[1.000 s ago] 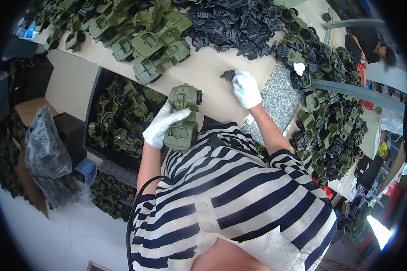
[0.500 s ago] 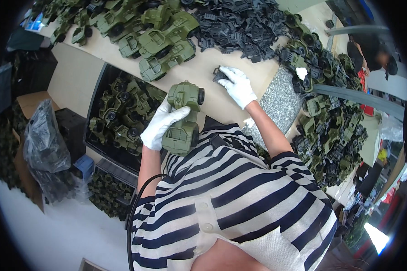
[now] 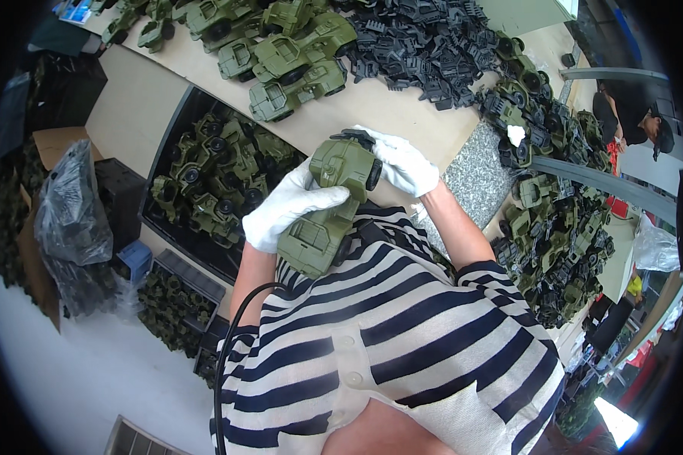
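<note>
My gloved left hand (image 3: 292, 203) is wrapped around the side of an olive-green toy military truck (image 3: 315, 236), thumb across its middle. The truck sits tilted close to my striped shirt, with dark wheels along its right side. At its far end is a black plastic part (image 3: 354, 138), which looks like a bumper piece. My gloved right hand (image 3: 406, 164) pinches that part against the truck's front; its fingertips are partly hidden behind the truck.
A heap of black plastic parts (image 3: 425, 57) lies on the table beyond my hands, beside green toy trucks (image 3: 288, 57). Left is a black crate (image 3: 173, 125) of trucks. More pile up right (image 3: 558, 250), near a metal bar (image 3: 599, 176). Another person (image 3: 636, 125) is at far right.
My right hand has brought the black part from above the table to the truck's front end. The truck has tilted to the right in my left hand. The view has shifted slightly.
</note>
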A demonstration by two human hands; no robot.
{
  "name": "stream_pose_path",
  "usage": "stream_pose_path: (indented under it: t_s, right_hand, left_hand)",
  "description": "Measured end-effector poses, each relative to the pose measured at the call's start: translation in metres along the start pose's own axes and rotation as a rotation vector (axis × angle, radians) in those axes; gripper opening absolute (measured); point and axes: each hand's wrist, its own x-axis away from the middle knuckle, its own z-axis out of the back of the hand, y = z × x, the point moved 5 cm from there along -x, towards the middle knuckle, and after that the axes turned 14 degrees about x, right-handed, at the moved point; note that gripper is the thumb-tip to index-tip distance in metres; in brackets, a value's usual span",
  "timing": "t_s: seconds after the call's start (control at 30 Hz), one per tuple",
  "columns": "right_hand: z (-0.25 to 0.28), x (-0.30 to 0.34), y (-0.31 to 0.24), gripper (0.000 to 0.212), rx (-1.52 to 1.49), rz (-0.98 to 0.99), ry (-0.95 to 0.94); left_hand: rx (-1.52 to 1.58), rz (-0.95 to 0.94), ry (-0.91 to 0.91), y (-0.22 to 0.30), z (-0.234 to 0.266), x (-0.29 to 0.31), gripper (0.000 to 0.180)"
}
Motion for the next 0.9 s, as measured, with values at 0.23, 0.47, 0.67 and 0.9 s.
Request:
stream_pose_path:
  t_s: [0.23,0.47,0.67,0.9]
  right_hand:
    - [0.003,-0.001,0.001,0.053,0.113,0.008,-0.043]
    - [0.003,-0.011,-0.025,0.044,0.539,0.142,0.035]
    - [-0.025,-0.027,-0.017,0.039,0.453,0.197,0.105]
    - [-0.05,-0.012,-0.022,0.056,1.168,0.249,0.289]
  left_hand:
    - [0.019,0.003,-0.014,0.0,-0.001,0.002,0.072]
    - [0.074,-0.11,0.035,-0.001,-0.017,-0.002,0.07]
    - [-0.121,-0.46,-0.009,-0.013,-0.002,-0.008,0.126]
    - [-0.466,-0.888,0.164,-0.001,0.019,-0.016,0.098]
